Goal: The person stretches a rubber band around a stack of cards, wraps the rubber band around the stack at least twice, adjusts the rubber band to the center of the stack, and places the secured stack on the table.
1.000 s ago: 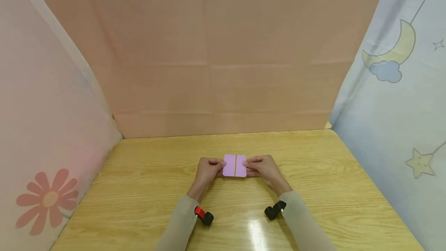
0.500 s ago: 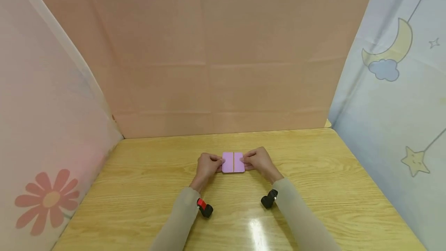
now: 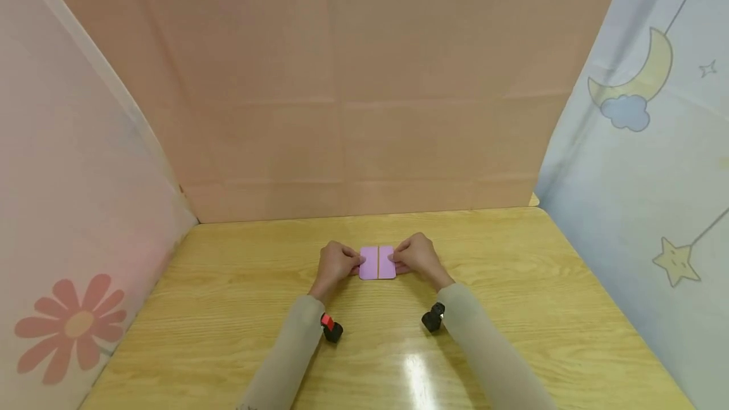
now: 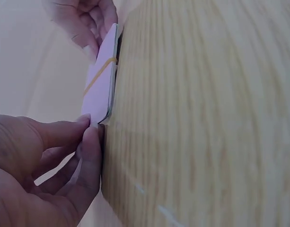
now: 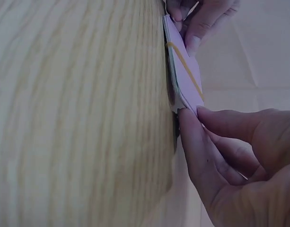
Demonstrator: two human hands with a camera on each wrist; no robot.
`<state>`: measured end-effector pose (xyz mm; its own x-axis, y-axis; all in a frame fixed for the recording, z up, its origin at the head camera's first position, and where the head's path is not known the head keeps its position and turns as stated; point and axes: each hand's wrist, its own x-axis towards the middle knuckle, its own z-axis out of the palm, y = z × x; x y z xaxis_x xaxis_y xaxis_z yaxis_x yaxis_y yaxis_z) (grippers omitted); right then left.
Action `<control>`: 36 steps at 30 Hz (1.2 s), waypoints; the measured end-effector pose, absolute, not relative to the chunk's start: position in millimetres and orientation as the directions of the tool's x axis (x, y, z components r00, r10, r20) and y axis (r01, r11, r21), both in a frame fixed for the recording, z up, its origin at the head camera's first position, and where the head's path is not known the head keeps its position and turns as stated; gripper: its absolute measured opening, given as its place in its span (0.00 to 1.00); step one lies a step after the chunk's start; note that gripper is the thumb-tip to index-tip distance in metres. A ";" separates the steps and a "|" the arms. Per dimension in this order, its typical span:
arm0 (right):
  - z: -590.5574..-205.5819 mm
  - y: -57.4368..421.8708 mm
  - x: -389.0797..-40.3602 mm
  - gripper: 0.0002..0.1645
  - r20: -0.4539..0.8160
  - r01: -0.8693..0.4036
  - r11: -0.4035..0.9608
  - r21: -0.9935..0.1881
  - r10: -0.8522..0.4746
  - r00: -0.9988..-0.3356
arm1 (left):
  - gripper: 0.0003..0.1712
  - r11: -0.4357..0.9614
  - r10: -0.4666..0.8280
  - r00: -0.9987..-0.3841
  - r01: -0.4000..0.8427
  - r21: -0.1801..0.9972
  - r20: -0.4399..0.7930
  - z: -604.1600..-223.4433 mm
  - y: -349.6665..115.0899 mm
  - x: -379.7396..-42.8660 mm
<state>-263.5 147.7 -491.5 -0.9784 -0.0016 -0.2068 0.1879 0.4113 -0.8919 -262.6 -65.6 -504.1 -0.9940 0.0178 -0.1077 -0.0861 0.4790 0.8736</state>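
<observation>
A thin stack of pink cards [image 3: 369, 263] with rounded corners lies flat between my hands, close over the table. An orange-yellow rubber band [image 5: 186, 71] runs across its middle. My left hand [image 3: 336, 266] pinches the left edge between thumb and fingers. At the opposite edge my right hand [image 3: 420, 257] pinches the stack the same way. In the left wrist view the layered side of the card stack [image 4: 98, 94] shows just above the wood. The stack's underside is hidden.
The wooden table [image 3: 228, 309] reaches back to a peach-coloured cloth [image 3: 342, 112]. A flower-printed cloth [image 3: 74, 176] hangs at the left, a moon-and-star cloth [image 3: 621, 169] at the right. Small black wrist devices sit on both sleeves.
Both hands have moved slightly away from the body and a little left, carrying the card stack along. Both keep their pinch on its edges.
</observation>
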 end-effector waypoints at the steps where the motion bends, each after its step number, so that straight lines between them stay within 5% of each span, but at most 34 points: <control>1: -490.4 146.3 -263.4 0.06 -0.207 0.189 0.428 -0.884 0.006 -0.978 | 0.06 0.490 0.017 -0.995 -0.073 0.869 -0.093 -504.2 -65.5 -262.5; 13: -485.0 142.0 -260.8 0.06 -0.214 0.190 0.538 -0.821 0.018 -0.977 | 0.06 0.535 0.005 -0.997 -0.060 0.843 -0.074 -502.4 -63.5 -259.0; 36: -490.3 148.9 -257.0 0.09 -0.204 0.177 0.519 -0.836 0.006 -0.979 | 0.09 0.513 -0.009 -0.999 -0.050 0.857 -0.053 -504.5 -76.1 -254.6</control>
